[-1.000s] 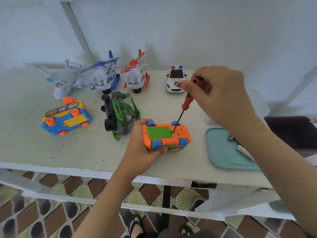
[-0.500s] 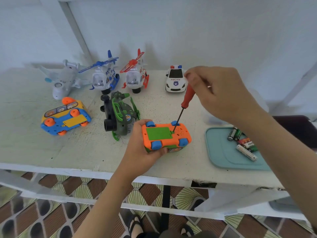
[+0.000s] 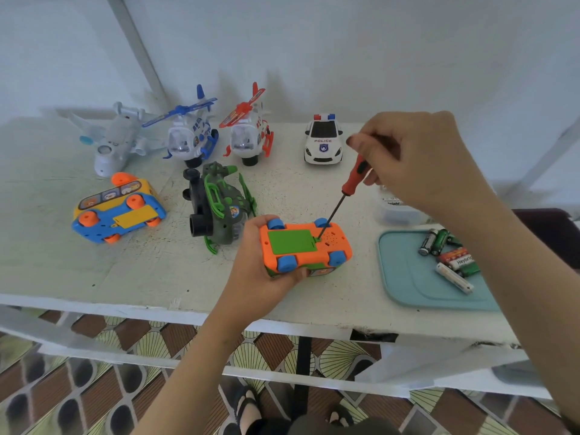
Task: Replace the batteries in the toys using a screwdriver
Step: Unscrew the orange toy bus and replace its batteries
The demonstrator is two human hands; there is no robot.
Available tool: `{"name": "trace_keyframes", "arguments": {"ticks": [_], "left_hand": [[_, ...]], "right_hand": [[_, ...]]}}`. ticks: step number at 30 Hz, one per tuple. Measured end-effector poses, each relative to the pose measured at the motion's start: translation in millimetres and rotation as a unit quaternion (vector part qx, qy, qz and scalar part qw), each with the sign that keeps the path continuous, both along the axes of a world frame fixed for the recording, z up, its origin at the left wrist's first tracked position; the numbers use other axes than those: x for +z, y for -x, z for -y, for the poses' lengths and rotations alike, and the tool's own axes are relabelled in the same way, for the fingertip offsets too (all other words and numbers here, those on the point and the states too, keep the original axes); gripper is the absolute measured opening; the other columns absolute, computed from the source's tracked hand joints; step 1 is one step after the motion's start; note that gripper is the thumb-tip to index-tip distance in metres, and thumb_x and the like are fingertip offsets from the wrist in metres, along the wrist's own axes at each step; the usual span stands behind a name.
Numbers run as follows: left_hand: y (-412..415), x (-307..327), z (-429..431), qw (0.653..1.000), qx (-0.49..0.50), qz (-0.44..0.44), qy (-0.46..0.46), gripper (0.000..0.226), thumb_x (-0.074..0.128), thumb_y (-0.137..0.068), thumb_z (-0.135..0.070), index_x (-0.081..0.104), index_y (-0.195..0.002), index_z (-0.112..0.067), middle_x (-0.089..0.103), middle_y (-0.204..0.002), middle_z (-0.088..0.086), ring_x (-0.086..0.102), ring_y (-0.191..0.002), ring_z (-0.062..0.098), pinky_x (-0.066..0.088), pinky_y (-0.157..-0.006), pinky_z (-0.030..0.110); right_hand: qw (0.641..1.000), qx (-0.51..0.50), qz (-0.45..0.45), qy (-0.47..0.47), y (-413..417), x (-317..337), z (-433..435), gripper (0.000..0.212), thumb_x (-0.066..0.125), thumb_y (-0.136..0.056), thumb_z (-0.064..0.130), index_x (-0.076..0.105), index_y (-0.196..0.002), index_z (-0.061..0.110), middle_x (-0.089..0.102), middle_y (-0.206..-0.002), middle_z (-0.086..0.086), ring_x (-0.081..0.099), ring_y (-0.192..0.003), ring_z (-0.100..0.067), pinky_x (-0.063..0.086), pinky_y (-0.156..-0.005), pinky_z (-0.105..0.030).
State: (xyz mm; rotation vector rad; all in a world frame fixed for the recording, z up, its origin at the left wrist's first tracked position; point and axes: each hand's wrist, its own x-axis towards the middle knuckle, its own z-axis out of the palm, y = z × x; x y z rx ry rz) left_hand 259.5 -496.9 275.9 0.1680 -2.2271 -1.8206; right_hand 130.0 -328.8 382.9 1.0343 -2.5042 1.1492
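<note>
An orange toy car (image 3: 328, 250) with blue wheels lies upside down near the table's front edge, its green battery cover (image 3: 290, 241) facing up. My left hand (image 3: 262, 265) grips the car from the left and underneath. My right hand (image 3: 417, 158) pinches the top of a red-handled screwdriver (image 3: 353, 178) between its fingers. The shaft slants down to the left, and its tip sits at the right edge of the green cover. Several loose batteries (image 3: 452, 259) lie on a teal tray (image 3: 408, 277) to the right.
Other toys stand behind: a blue and yellow bus (image 3: 117, 211) on its side, a green helicopter (image 3: 219, 205), a white plane (image 3: 114, 139), a blue helicopter (image 3: 190, 133), a red helicopter (image 3: 249, 133), a police car (image 3: 323, 141). A clear plastic tub (image 3: 395, 208) sits under my right hand.
My right hand has turned on the screwdriver handle, fingers shifting round its top. The tip stays at the cover's edge. My right arm has uncovered the batteries on the tray.
</note>
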Motion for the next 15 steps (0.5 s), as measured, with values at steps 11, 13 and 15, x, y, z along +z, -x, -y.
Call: {"name": "trace_keyframes", "arguments": {"ticks": [11, 13, 15], "left_hand": [[-1.3, -6.4, 6.0, 0.999, 0.004, 0.001, 0.035, 0.068, 0.079, -0.071, 0.011, 0.036, -0.112, -0.022, 0.051, -0.106, -0.002, 0.061, -0.088, -0.006, 0.050, -0.078, 0.012], [-2.2, -4.9, 4.2, 0.999, 0.002, -0.002, 0.033, 0.067, 0.075, -0.070, 0.017, 0.037, -0.110, -0.022, 0.051, -0.105, -0.001, 0.061, -0.086, -0.008, 0.050, -0.077, 0.011], [-2.9, -2.8, 0.6, 1.000, 0.002, -0.003, 0.012, 0.066, 0.072, -0.069, 0.022, 0.038, -0.106, -0.020, 0.050, -0.103, 0.001, 0.062, -0.082, -0.009, 0.050, -0.073, 0.010]], "right_hand": [[0.993, 0.012, 0.068, -0.091, -8.7, 7.2, 10.4, 0.034, 0.033, -0.103, 0.031, 0.060, -0.092, 0.013, 0.071, -0.082, 0.001, 0.059, -0.067, -0.008, 0.048, -0.069, -0.027], [0.985, 0.070, 0.148, -0.045, -4.1, 8.3, 4.6, 0.039, 0.040, -0.101, 0.016, 0.042, -0.139, 0.007, 0.066, -0.103, 0.002, 0.062, -0.096, -0.011, 0.046, -0.093, -0.025], [0.976, 0.129, 0.175, -0.011, -0.8, 8.3, -2.7, 0.053, 0.047, -0.098, 0.004, 0.031, -0.148, 0.010, 0.061, -0.111, 0.005, 0.064, -0.104, -0.010, 0.045, -0.096, -0.017]]}}
